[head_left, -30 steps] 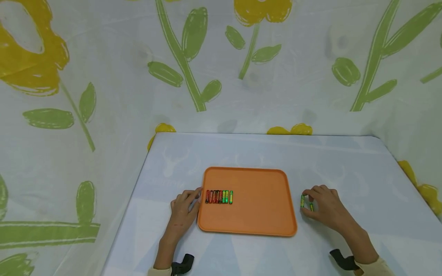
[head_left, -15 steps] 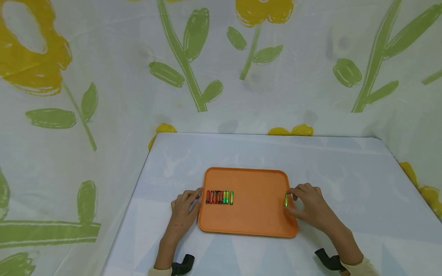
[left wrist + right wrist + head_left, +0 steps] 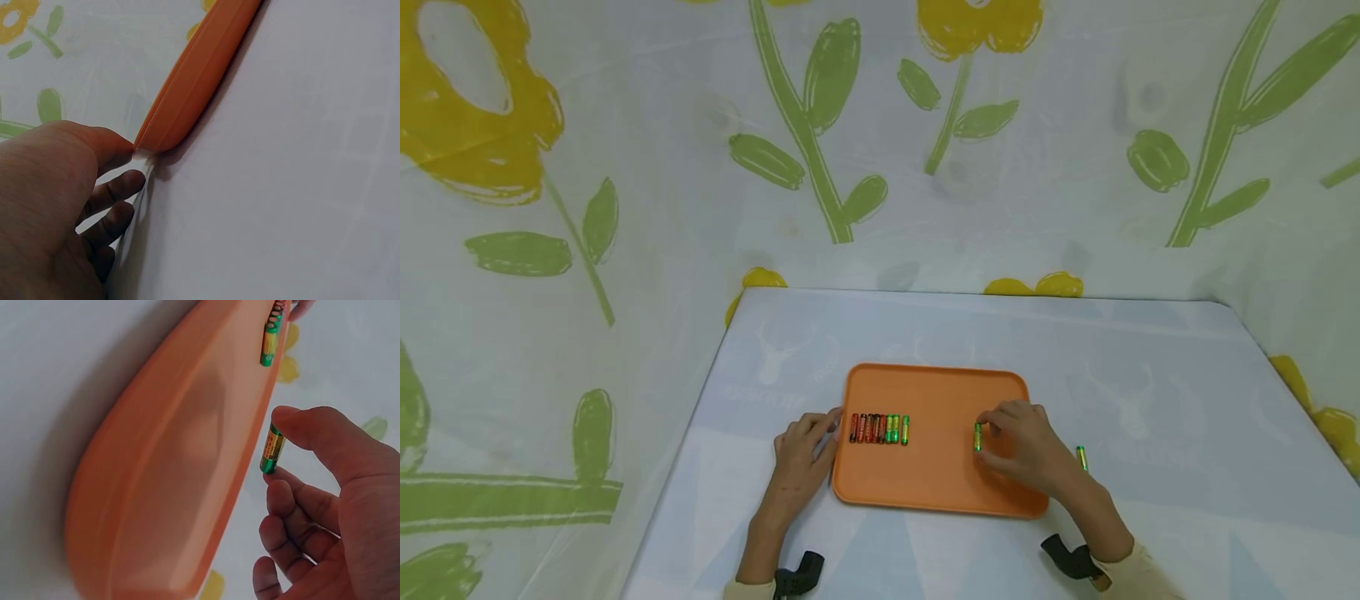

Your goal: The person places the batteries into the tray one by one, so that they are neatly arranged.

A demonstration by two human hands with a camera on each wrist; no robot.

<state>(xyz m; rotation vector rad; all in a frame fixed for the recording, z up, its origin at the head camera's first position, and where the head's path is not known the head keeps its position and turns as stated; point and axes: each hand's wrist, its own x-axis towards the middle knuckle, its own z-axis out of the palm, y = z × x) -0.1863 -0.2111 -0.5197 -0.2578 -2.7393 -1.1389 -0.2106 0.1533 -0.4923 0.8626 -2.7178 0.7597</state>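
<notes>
In the head view my right hand (image 3: 1026, 446) pinches a green and gold battery (image 3: 977, 437) above the right part of the orange tray (image 3: 936, 492). The right wrist view shows this battery (image 3: 273, 449) held by its two ends, between thumb and fingertip. On the tray's left side several batteries lie side by side in a row: red and black ones (image 3: 867, 428) at the left, green ones (image 3: 896, 429) at the right. My left hand (image 3: 801, 462) touches the tray's left edge, its thumb and index finger spread along it; nothing is pinched between them.
Another green battery (image 3: 1082, 457) lies on the white table (image 3: 1187, 400) right of the tray, partly hidden by the right forearm. A floral cloth (image 3: 700, 192) hangs behind and to the left of the table.
My right hand has carried a green battery leftward from the table, across the tray's right rim, to over the tray. The other green battery stays on the table. The left hand has not moved.
</notes>
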